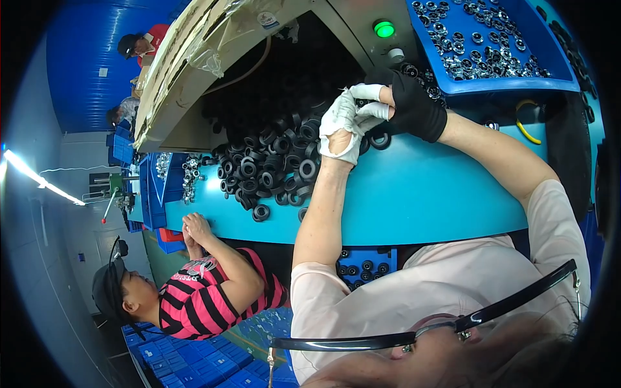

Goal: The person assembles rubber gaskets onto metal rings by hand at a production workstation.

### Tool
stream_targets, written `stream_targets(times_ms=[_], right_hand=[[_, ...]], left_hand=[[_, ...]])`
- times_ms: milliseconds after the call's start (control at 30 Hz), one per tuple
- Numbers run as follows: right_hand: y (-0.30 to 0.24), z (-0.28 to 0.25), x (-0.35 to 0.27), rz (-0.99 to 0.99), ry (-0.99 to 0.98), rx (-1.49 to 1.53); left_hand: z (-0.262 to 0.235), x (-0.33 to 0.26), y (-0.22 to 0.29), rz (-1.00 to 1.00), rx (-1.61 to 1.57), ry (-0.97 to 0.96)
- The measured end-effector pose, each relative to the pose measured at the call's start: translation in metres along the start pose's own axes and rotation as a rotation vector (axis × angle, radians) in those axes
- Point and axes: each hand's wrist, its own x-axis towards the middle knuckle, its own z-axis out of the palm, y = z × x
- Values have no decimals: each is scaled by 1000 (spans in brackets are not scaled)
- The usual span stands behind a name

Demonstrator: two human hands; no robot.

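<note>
Nearest, at the lower edge: dark-rimmed glasses and a pale pink shirt, seen from an odd angle. Below the table edge, a small blue bin of black rings.

Lower left, a co-worker in a pink-and-black striped shirt and dark cap, hands together at the near rim of the table; beneath, stacked blue crates.

Across the middle, a curved turquoise work table. On it, spilling from a dark hopper mouth, a heap of black rubber rings — loose ones scattered toward the near edge.

Above the heap, both hands meeting. Left hand in a white cloth glove, fingers curled nearly closed, touching the right hand's white-tipped fingers; whether a ring sits in its grip cannot be told. Right hand in a black glove with white fingertips, fingers bent and pinched toward the left hand — contents likewise hidden. One black ring lying just beneath the two hands.

Beyond, a round green lamp on a grey panel, a white round label on the tan hopper cover, and a blue tray of black-and-silver parts at upper right. Far left, a bright strip light and blue wall.
</note>
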Motion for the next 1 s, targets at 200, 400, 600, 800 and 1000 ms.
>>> stream_targets(times_ms=[200, 400, 600, 800, 1000], right_hand=[[-4, 2, 1, 242, -68, 103], [-5, -6, 4, 143, -63, 148], [-13, -9, 3, 218, -170, 126], [-5, 0, 3, 195, -79, 233], [-2, -4, 2, 273, -174, 109]], left_hand=[[2, -4, 5, 194, 297, 82], [11, -7, -1, 415, 313, 83], [20, -18, 0, 517, 469, 147], [2, -8, -2, 388, 603, 198], [14, -14, -7, 377, 446, 123]])
